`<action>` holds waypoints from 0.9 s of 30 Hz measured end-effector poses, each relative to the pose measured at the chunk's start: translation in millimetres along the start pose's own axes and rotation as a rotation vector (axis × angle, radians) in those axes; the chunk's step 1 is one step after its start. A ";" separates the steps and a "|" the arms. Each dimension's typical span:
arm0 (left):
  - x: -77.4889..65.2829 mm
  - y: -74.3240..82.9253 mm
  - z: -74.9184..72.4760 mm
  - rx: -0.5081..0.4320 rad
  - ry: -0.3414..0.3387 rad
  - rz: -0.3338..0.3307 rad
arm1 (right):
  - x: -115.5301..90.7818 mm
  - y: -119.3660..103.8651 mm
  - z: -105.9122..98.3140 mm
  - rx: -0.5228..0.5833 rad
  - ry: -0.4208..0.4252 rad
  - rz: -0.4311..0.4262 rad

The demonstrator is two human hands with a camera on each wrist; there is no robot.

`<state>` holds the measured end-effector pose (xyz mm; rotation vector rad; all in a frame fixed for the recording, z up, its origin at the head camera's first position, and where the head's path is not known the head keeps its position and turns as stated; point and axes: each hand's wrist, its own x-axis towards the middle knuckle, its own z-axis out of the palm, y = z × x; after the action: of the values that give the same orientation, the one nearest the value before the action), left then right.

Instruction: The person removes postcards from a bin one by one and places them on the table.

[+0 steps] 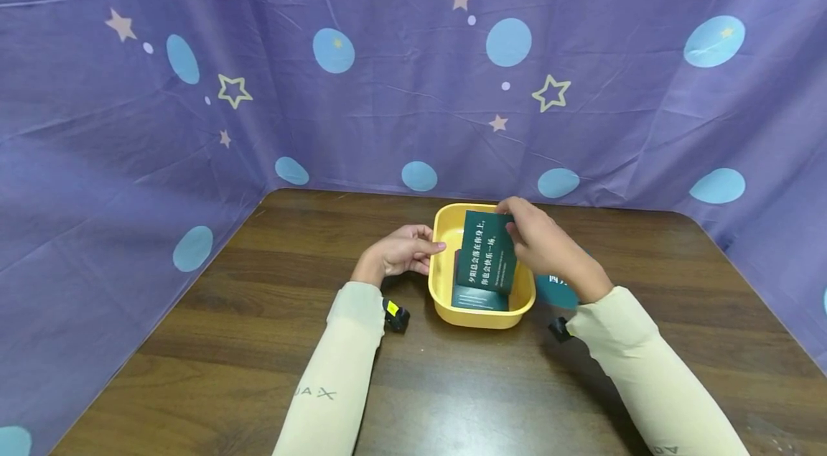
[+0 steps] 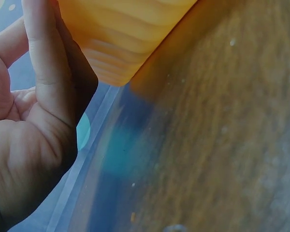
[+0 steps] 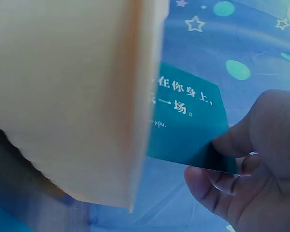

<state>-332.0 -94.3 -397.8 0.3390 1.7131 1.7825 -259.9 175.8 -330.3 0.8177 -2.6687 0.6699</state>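
A yellow plastic basin [image 1: 481,318] stands on the table, and my left hand [image 1: 405,249] grips its left rim, thumb on top and fingers against the outer wall. In the left wrist view the hand [image 2: 43,92] is beside the basin's ribbed side [image 2: 125,38]. My right hand [image 1: 539,237] pinches a dark green card [image 1: 484,251] with white Chinese lettering, held over the basin. The right wrist view shows the thumb on the card's corner [image 3: 193,121], part of the card hidden by the basin wall. Under it, another green card [image 1: 478,298] lies inside the basin.
Right of the basin, a teal card [image 1: 557,292] with white lettering lies on the brown wooden table [image 1: 452,384], partly covered by the right forearm. A purple curtain [image 1: 413,126] with stars and blue dots hangs behind the table and along its sides.
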 end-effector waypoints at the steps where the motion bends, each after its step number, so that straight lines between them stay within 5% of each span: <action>1: 0.0 -0.1 -0.1 -0.001 0.000 0.002 | -0.2 -0.6 -2.3 0.008 0.016 -0.009; 9: -0.3 -0.8 -0.7 -0.004 -0.011 0.014 | -3.1 3.6 -20.6 0.050 0.257 -0.142; 27: 0.2 -1.7 0.1 0.007 -0.005 0.021 | -22.7 36.5 -70.2 0.073 0.508 0.034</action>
<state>-331.6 -94.2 -399.4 0.3647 1.7191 1.7893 -254.6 248.1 -291.5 0.5293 -2.2126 0.8562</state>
